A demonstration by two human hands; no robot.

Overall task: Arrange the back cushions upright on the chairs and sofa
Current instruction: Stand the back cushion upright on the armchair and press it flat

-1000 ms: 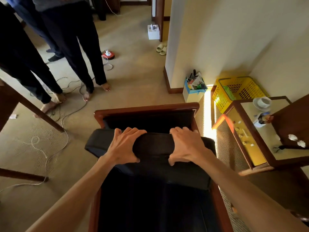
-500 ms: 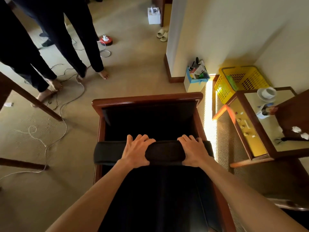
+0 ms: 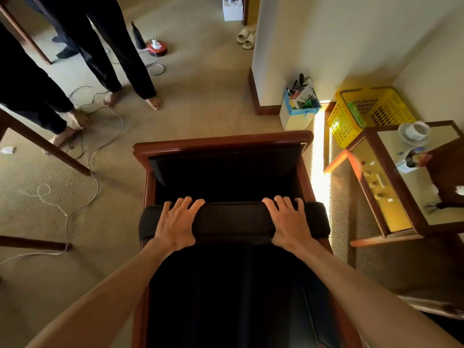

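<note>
One dark cushion (image 3: 232, 219) lies across the wooden chair (image 3: 222, 143), its ends overhanging both arms. The left hand (image 3: 177, 223) and right hand (image 3: 288, 222) each grip its top edge, fingers curled over the far side. To the right stand one side table (image 3: 384, 197) bearing one cup (image 3: 415, 130), and one yellow basket (image 3: 374, 111). Beyond, cables (image 3: 95, 156) trail past two people's legs (image 3: 120, 51).

Beige carpet floor (image 3: 200, 96) carries the wood-framed chair (image 3: 221, 143) w/ a dark back cushion (image 3: 233, 219) across its arms. Also on the floor – yellow basket (image 3: 371, 111), small box of clutter (image 3: 296, 114), pale slippers (image 3: 246, 38), loose cables (image 3: 93, 156). Counter (image 3: 426, 187) at right – cup on saucer (image 3: 415, 131) on top.
</note>
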